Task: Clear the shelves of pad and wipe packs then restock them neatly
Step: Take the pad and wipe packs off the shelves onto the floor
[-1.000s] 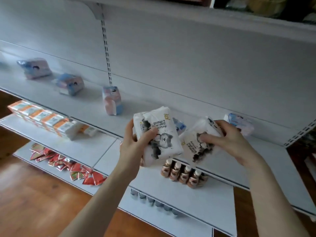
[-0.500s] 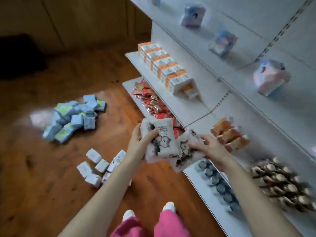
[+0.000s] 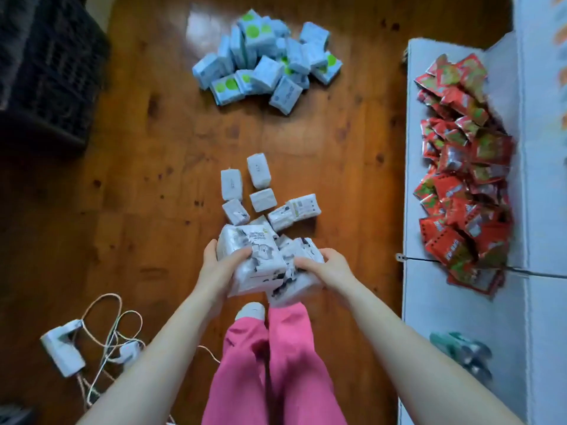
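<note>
Centre of frame: left hand (image 3: 219,266) grips a white pack (image 3: 256,256); right hand (image 3: 326,266) grips a second white pack (image 3: 296,285) touching the first. Loose white packs (image 3: 260,191) lie on the floor (image 3: 153,179) just above; blue packs (image 3: 267,56) heaped at top centre.

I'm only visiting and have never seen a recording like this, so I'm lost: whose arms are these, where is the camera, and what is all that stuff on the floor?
There is no machine here. These are a person's own bare arms, filmed by a wide-angle camera worn on the head and looking down. The left hand grips one white cartoon-printed pack, and the right hand grips a second pack, both above the wooden floor. Just beyond them lies a cluster of small white packs, and farther off a heap of blue packs with green dots. On the right, a white shelf holds red sachets. At lower left lies a white plug with cables.
</note>
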Demonstrator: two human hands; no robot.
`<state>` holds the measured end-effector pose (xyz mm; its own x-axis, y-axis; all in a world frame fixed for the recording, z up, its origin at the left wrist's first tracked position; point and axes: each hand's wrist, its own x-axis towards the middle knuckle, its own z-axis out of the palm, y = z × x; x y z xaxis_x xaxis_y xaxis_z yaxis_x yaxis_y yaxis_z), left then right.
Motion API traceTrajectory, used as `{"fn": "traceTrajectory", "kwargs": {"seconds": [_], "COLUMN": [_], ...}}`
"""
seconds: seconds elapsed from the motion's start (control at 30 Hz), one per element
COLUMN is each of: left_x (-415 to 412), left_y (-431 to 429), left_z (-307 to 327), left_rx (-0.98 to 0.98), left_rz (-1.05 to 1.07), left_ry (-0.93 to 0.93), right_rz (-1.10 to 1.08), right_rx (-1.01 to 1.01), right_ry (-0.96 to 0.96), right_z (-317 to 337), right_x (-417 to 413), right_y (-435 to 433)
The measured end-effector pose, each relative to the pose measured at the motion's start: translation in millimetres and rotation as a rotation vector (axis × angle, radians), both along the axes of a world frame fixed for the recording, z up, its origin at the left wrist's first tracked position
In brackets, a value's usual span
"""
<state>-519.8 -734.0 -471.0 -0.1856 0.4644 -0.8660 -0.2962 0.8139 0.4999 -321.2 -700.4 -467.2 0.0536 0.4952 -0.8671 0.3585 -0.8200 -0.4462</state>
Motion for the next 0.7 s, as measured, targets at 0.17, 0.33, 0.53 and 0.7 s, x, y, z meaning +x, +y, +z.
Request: {"fn": "traceTrajectory", "kwargs": {"seconds": [0.17,0.33,0.53,0.7], "left_x": [-20,-36,-59,-47], "left_y": [-6,-9,0,9], "left_z": [-128,-246,-330,-295], "left_rx": [-0.120,-0.258,-0.306,-0.213], "left_rz": [0.164,0.232,0.188,-0.055], "left_ry": [0.135,0.243,0.177,0.235], "right_rz": [0.115,0.260,0.298,0.234], "right_rx": [-0.077,-0.076,-0.021,0.003], "right_ry": [-0.024,-0.073,-0.096,-0.090], "right_z": [-133,-257,-336,-299], "right_x": [-45,-86,-115,-102], "right_y": [21,28,38,38]}}
